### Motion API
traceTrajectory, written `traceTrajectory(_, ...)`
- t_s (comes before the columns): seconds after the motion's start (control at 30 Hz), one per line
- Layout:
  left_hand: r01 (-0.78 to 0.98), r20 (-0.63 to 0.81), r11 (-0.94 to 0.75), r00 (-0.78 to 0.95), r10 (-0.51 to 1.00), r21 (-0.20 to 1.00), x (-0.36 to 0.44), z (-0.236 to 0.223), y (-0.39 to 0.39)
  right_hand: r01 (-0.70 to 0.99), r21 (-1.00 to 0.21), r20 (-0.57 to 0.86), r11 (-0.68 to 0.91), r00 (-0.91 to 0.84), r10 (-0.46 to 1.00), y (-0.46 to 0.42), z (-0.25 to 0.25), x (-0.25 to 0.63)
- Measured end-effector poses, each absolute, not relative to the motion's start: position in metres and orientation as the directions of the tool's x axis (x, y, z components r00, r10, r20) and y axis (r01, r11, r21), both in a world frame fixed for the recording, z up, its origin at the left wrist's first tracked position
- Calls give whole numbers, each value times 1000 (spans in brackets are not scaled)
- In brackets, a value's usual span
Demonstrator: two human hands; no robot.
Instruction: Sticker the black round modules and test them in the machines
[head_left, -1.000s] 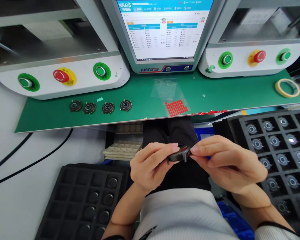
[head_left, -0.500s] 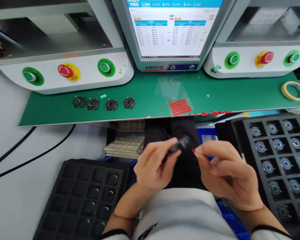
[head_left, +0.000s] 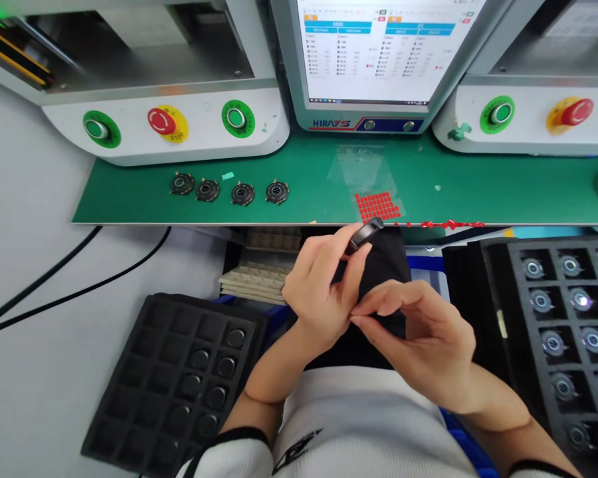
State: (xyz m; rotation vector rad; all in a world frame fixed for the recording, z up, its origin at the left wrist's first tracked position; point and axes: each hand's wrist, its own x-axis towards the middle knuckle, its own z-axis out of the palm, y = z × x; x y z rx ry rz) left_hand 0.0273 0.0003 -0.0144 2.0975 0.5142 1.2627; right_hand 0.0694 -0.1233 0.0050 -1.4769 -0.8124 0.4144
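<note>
Dark round disc (head_left: 366, 234), at 1 o'clock from the left hand (head_left: 323, 285), held edge-on: fingertips and thumb pinch its rim, leaving both faces uncovered. Right hand (head_left: 413, 338), at 4 o'clock from it, empty-looking, fingers curled, thumb and forefinger nearly meeting; any small pinched item cannot be told. Beyond: green bench mat (head_left: 129, 199) at 12 o'clock, bearing four dark round parts (head_left: 242, 194) and red square pads (head_left: 377, 206); black foam tray (head_left: 114, 425) at 8 o'clock; silver-ringed parts (head_left: 553, 344) in a black tray (head_left: 498, 398) at 3 o'clock.

I get a bright, evenly lit bench mat (head_left: 309, 192), soft shadows, slight blur on the dark part (head_left: 365, 234), glare on a metal disc (head_left: 581, 300), and bowed edges.
</note>
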Motion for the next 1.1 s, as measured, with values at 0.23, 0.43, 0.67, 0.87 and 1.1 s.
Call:
traceTrajectory(0.23,-15,718,-821,492,492,571,23,-11,2,-64,-993,19,103,755,656,-112,1,78)
traceTrajectory(0.43,-48,479,-560,583,657,827,25,-16,-4,-5,-999,20,37,760,649,-120,-10,95)
traceTrajectory(0.67,-26,-95,197,807,583,980,25,-14,-20,183,-983,154,9,795,587,-144,-7,111)
traceTrajectory(0.87,155,-207,169,909,362,973,27,-23,-42,-108,-989,-150,-106,751,642,-202,-17,122)
traceTrajectory(1.1,97,-84,-13,913,399,995,28,-55,-12,-216,-926,-50,-311,883,-467,-413,-33,138)
